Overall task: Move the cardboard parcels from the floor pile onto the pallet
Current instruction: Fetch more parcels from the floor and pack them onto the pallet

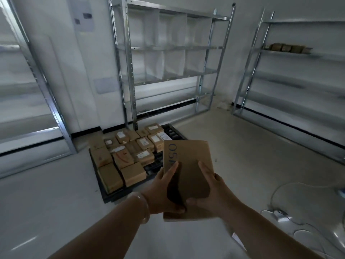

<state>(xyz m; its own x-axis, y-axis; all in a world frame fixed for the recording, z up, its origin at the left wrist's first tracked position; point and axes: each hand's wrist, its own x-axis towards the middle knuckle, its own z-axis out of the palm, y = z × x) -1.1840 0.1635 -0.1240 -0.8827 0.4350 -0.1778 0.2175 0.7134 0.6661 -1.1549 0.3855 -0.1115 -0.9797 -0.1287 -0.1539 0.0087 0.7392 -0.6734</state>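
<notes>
Head view, looking down and forward at my two bare arms. Both hands hold one flat cardboard parcel (188, 172) out in front of me, above the floor (56, 193), tilted with its far edge up. Blue letters run along its left side; I can read only "SO", the rest is under my thumb.

My left hand (164, 191) clamps the parcel's left edge, fingers (172, 170) closed on the top face, thumb near the lower corner. A pale bangle (144, 207) sits on that wrist. My right hand (211, 189) grips the right side, fingers spread flat on top, thumb curled across the lower part. Neither hand is open.

Black pallet (173, 132) lies on the floor at 12 o'clock from the parcel, just beyond it. Many brown parcels (128, 157) cover most of it, packed side by side, several with white labels. Its right strip at 1 o'clock is bare.

Metal shelving rack (168, 57) stands against the wall at 12 o'clock behind the pallet. Another rack (291, 71) at 2 o'clock carries a row of small brown boxes (287, 48). A third rack (37, 90) at 10 o'clock. White cable (298, 186) loops on the floor at 3 o'clock.
</notes>
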